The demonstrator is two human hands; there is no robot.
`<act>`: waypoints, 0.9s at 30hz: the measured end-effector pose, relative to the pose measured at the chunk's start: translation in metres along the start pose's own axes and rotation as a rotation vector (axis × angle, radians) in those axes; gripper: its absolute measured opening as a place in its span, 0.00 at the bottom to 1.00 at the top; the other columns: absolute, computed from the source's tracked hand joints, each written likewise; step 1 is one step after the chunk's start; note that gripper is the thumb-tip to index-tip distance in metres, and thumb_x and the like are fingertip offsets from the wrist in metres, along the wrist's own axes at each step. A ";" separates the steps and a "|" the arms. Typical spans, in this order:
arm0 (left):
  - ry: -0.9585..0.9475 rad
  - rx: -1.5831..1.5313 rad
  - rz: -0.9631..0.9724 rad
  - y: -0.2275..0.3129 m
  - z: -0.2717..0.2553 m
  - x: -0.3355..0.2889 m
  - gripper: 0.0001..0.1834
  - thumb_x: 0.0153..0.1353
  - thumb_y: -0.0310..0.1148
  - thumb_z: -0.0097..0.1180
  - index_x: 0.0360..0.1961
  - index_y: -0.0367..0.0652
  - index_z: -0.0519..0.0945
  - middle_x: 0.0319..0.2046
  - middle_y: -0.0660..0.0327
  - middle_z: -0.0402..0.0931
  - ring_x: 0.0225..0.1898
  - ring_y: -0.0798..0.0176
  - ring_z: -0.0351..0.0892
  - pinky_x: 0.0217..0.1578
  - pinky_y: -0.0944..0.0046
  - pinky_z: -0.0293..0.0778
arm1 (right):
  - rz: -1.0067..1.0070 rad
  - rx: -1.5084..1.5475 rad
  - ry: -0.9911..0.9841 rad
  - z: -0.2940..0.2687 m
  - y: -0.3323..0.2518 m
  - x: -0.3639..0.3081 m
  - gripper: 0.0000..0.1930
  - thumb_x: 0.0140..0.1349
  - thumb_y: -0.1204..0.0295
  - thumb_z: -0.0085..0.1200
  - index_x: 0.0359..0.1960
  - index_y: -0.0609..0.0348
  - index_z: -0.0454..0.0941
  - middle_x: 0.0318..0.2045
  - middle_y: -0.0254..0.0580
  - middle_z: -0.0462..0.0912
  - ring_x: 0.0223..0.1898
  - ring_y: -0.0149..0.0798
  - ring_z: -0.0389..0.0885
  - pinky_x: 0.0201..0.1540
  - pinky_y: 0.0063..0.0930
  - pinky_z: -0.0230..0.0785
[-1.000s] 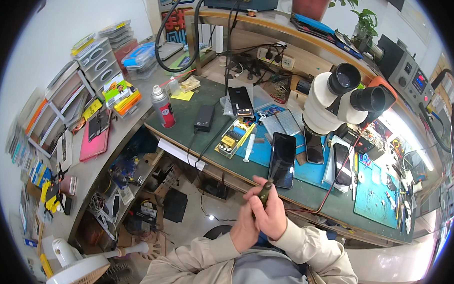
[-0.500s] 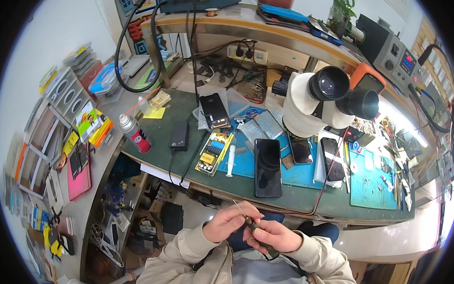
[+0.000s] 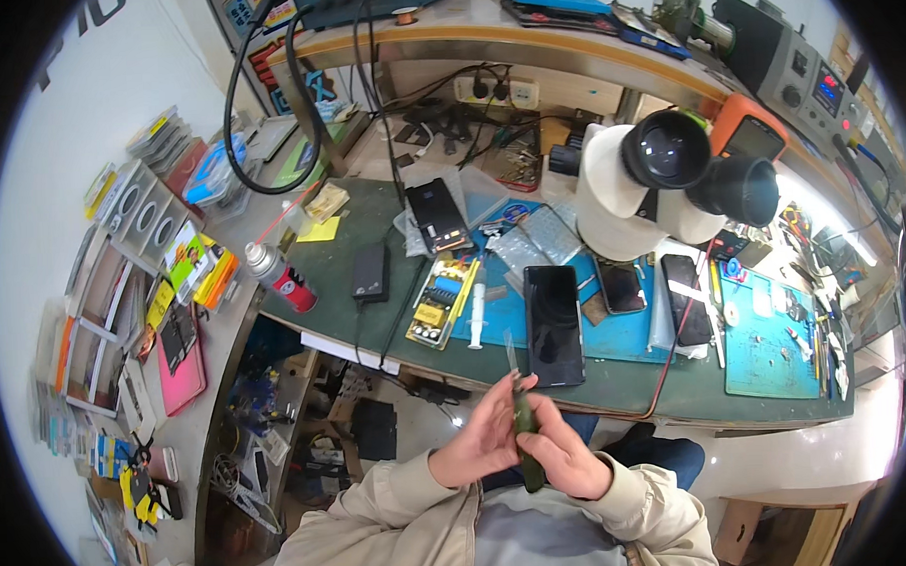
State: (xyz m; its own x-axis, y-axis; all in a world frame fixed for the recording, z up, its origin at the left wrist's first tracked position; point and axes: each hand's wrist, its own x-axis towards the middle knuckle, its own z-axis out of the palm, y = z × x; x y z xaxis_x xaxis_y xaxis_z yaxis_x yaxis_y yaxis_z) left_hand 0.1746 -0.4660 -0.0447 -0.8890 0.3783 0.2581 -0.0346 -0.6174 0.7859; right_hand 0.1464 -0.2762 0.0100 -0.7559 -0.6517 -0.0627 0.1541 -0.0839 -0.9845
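1 grn-handled tool (image 3: 532, 470), nr lge blk phone (image 3: 554, 319); L hand (image 3: 483, 437) & R hand (image 3: 567, 457), fingers pinching it. 1 syringe (image 3: 477, 310), left of phone.

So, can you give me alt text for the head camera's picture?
A left hand and right hand hold a green-handled tool at the near edge of a bench. Beyond lie a dark phone and, left of it, a syringe; a white microscope stands to the right.

Passable from right hand (image 3: 567, 457) at 1 o'clock over bare table (image 3: 616, 387); blocked at 12 by black phone (image 3: 554, 327), 11 by syringe (image 3: 477, 312), 2 by red cable (image 3: 685, 328), farther past 12 by microscope (image 3: 610, 203).
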 end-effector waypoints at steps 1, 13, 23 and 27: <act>-0.018 0.011 -0.012 -0.003 0.005 -0.008 0.57 0.73 0.25 0.63 0.86 0.54 0.31 0.85 0.56 0.36 0.82 0.53 0.51 0.72 0.51 0.64 | -0.081 -0.098 0.061 0.003 0.006 0.006 0.27 0.78 0.75 0.47 0.75 0.67 0.58 0.52 0.48 0.79 0.48 0.39 0.81 0.55 0.33 0.75; 0.851 1.829 0.150 0.119 -0.103 -0.046 0.25 0.77 0.31 0.52 0.70 0.30 0.69 0.52 0.40 0.72 0.55 0.37 0.73 0.59 0.48 0.71 | -0.359 -0.779 0.035 0.011 -0.032 0.040 0.35 0.68 0.67 0.64 0.73 0.68 0.65 0.60 0.60 0.80 0.59 0.60 0.80 0.64 0.48 0.71; 0.947 2.197 0.169 0.120 -0.236 -0.015 0.20 0.76 0.30 0.56 0.65 0.34 0.79 0.56 0.40 0.82 0.57 0.37 0.81 0.58 0.46 0.75 | -0.359 -0.830 0.147 -0.063 -0.037 -0.067 0.32 0.70 0.68 0.63 0.72 0.65 0.68 0.52 0.53 0.83 0.55 0.57 0.81 0.59 0.46 0.75; 0.916 2.235 0.377 0.125 -0.227 -0.028 0.21 0.81 0.29 0.49 0.71 0.32 0.73 0.66 0.41 0.76 0.66 0.40 0.77 0.66 0.49 0.72 | -0.283 -0.746 0.458 -0.135 -0.054 -0.147 0.16 0.70 0.71 0.62 0.58 0.60 0.83 0.48 0.48 0.85 0.46 0.50 0.85 0.49 0.39 0.80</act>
State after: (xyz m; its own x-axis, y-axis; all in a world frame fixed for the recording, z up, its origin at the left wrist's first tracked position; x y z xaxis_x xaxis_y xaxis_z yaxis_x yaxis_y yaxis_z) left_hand 0.0915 -0.7105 -0.0817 -0.6517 -0.1604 0.7413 -0.1178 0.9869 0.1100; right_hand 0.1630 -0.0738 0.0502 -0.9054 -0.3056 0.2948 -0.4056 0.4171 -0.8133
